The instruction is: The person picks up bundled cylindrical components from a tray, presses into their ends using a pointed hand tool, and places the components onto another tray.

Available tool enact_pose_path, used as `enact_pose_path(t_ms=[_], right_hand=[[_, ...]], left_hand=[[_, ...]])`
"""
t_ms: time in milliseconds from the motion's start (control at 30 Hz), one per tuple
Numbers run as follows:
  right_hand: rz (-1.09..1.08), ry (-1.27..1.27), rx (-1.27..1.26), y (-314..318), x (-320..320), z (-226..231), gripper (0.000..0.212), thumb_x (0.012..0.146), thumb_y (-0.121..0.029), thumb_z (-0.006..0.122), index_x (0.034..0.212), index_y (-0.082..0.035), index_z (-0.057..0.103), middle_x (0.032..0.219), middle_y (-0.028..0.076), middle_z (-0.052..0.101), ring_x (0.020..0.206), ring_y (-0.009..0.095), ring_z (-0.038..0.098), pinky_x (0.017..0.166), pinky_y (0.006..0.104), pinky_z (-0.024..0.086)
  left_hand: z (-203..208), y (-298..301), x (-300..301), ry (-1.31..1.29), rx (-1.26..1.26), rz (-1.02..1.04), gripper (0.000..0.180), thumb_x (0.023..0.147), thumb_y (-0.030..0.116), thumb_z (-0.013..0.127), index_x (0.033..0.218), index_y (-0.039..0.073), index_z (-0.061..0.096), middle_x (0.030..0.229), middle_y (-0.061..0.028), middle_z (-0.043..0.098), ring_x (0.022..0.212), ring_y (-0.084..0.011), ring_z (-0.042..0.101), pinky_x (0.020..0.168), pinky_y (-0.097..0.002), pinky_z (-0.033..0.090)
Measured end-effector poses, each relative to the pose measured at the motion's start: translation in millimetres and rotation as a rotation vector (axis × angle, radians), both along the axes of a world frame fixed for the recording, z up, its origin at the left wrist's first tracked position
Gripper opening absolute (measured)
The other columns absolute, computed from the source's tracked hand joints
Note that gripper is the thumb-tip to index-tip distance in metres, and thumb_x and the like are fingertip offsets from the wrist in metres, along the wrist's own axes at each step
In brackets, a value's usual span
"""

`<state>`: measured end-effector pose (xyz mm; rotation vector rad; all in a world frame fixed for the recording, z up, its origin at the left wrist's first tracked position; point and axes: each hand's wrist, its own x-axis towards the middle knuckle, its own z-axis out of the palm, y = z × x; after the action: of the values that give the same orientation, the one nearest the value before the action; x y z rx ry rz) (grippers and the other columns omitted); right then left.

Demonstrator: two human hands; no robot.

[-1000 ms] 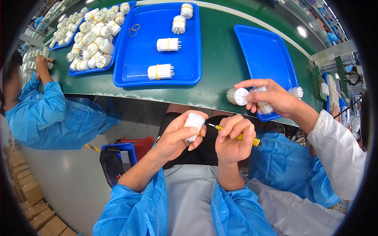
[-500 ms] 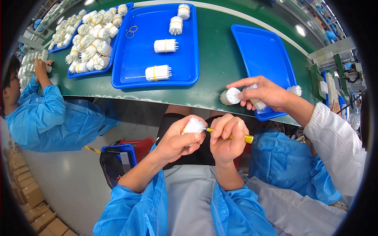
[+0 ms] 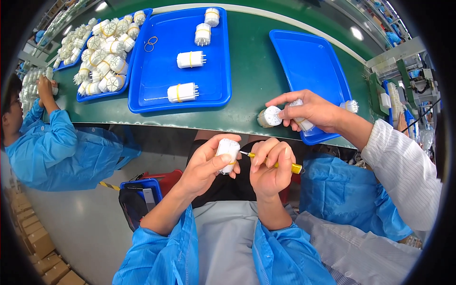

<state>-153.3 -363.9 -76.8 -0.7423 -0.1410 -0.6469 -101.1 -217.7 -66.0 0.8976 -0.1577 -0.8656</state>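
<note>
Your left fingers clamp one white cylinder between them, your right fingers one yellow tool (one blue tray holds four cylinders).

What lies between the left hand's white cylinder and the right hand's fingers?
The yellow tool's slim shaft, pointing at the white cylinder, shows there in the head view; contact is unclear.

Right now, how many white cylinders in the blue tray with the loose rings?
4: one white cylinder in the far right corner, a second just nearer, a third mid-tray, a fourth toward the tray's near edge. None looks hidden.
</note>
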Motion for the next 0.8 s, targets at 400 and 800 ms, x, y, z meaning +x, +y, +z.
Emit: enact_pose_path(t_ms=[400, 800], right_hand=[[-0.045, 0.057, -0.084, 2.0, -4.3, 10.9, 0.024, 0.101, -0.022, 0.043, 0.089, -0.003, 0.051, 0.068, 0.009, 0.057, 0.051, 0.010, 0.045, 0.052, 0.0250, 0.040], [0.099, -0.209, 0.209, 1.7, 1.8, -8.9, 0.038, 0.105, -0.026, 0.037, 0.075, -0.005, 0.047, 0.067, 0.013, 0.055, 0.049, 0.014, 0.043, 0.055, 0.0299, 0.041]], left_hand=[[10.8, 0.1, -7.4, 0.019, 0.061, -0.035, 0.044, 0.086, 0.007, 0.068, 0.125, 0.000, 0.050, 0.087, -0.0044, 0.057, 0.065, -0.0065, 0.052, 0.048, -0.0197, 0.038], [8.0, 2.2, -8.0, -0.035, 0.155, -0.065, 0.035, 0.087, 0.008, 0.067, 0.118, 0.001, 0.054, 0.080, -0.0023, 0.057, 0.061, -0.0049, 0.052, 0.048, -0.0196, 0.038]])
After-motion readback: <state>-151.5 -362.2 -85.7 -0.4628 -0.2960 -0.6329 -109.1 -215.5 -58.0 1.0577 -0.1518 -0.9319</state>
